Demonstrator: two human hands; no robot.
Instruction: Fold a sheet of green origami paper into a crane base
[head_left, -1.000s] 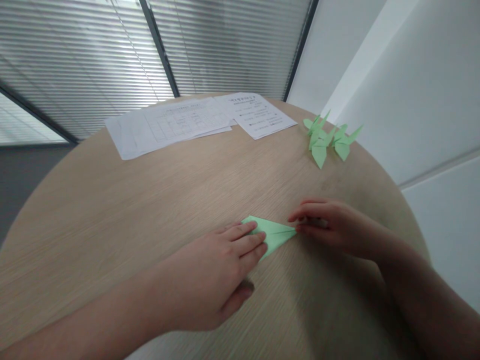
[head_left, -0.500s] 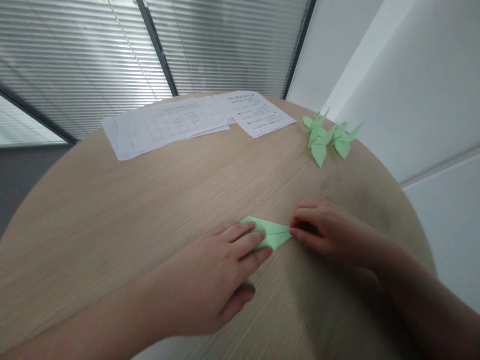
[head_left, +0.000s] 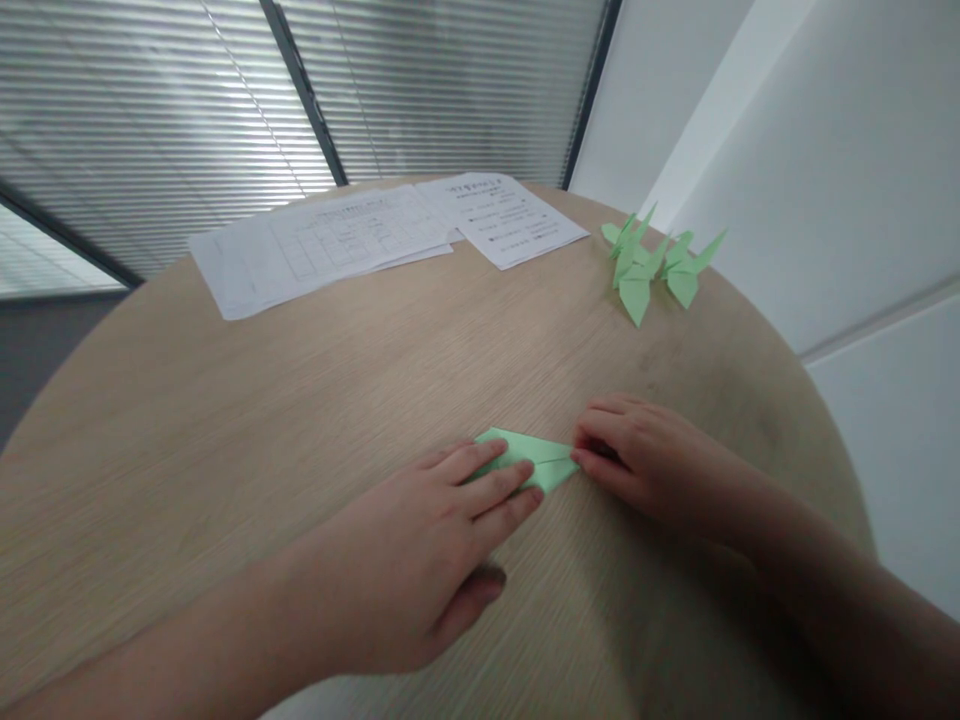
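A folded piece of light green origami paper lies on the wooden table, narrowing to a point on its right. A crease line runs along its middle. My left hand rests on its left part with fingers stretched out, covering some of it. At the narrow tip, my right hand has thumb and fingers pinched on the paper, so the very end is hidden.
Several light green paper cranes stand close together near the table's back right edge. Printed paper sheets overlap along the far edge of the round table. Window blinds and a white wall are beyond.
The whole view has shifted slightly, with table items a little higher and further left. Both hands keep nearly the same pose on the green paper.
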